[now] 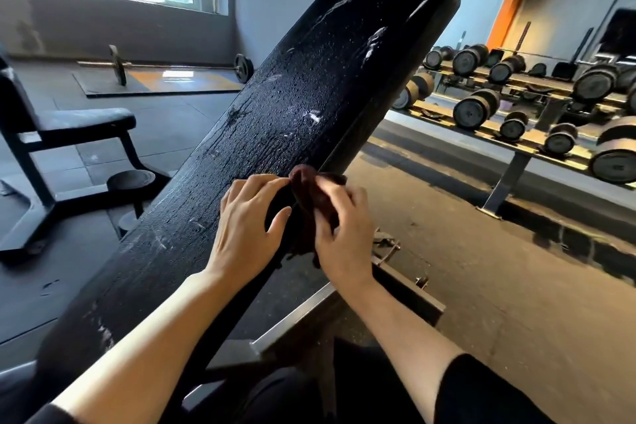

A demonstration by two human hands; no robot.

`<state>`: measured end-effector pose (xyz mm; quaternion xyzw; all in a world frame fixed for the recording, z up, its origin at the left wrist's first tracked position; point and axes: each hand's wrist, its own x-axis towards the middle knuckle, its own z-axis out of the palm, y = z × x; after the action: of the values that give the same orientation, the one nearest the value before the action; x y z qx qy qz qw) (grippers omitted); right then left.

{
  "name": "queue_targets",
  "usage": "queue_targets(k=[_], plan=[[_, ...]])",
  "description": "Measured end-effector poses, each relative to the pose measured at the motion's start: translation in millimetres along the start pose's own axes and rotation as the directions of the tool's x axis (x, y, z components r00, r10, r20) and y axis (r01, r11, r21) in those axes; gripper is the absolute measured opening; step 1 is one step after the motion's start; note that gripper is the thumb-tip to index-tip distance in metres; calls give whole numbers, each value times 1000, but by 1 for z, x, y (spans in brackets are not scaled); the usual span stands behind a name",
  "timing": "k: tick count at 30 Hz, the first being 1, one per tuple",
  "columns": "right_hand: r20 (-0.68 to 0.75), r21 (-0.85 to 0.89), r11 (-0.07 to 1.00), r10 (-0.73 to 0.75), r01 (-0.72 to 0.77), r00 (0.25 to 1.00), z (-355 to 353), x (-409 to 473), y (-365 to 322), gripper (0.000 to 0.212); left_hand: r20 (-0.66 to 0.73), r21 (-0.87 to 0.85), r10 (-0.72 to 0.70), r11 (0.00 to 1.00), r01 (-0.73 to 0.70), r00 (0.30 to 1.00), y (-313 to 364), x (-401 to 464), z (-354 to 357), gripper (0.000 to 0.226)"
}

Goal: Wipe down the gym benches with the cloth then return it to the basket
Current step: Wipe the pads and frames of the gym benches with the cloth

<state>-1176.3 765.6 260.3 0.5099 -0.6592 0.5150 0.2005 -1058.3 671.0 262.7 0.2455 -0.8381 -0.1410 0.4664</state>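
While beads of liquid cover the long black padded incline bench (303,107), both hands work a dark reddish-brown cloth (309,196) at its right edge. The left hand (247,220) pinches the cloth's upper fold with curled fingers; the right hand (344,234) grips its other side. A rack of round dumbbells (516,103) stands beyond.

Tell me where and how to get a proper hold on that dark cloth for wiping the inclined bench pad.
Probably best to gather the bunched upper part of the cloth, coming from above the pad's right edge. It hangs crumpled between the left hand and the right hand, its lower end dangling loose, so a grip at the top should let it spread flat on the wet bench pad.
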Motion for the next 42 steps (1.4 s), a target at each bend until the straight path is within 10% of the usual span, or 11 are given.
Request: queue_targets(k=[5, 12, 18, 25, 34, 42], plan=[[-214, -49, 997, 52, -64, 975, 2, 31, 1, 40, -13, 10, -39, 999, 39, 999, -8, -17, -8, 43], [83, 41, 993, 110, -113, 990, 23, -62, -21, 43, -47, 22, -169, 985, 170, 984, -21, -48, -16, 42], [-55, 1, 982, 188, -188, 981, 21, -46, -18, 37, -34, 28, -191, 981, 192, 981, -23, -72, -22, 43], [216, 151, 973, 137, -172, 967, 13, -77, -32, 34, -58, -13, -150, 989, 149, 987, -9, -65, -16, 34], [-65, 360, 933, 28, -3, 997, -31, 61, -57, 27, -30, -573, -112, 816, 74, 993, 68, 45, -28, 50], [-105, 164, 983, 98, -80, 990, -71, 171, -22, 30, -318, -546, -132, 835, -67, 939, 87, 173, -17, 50]])
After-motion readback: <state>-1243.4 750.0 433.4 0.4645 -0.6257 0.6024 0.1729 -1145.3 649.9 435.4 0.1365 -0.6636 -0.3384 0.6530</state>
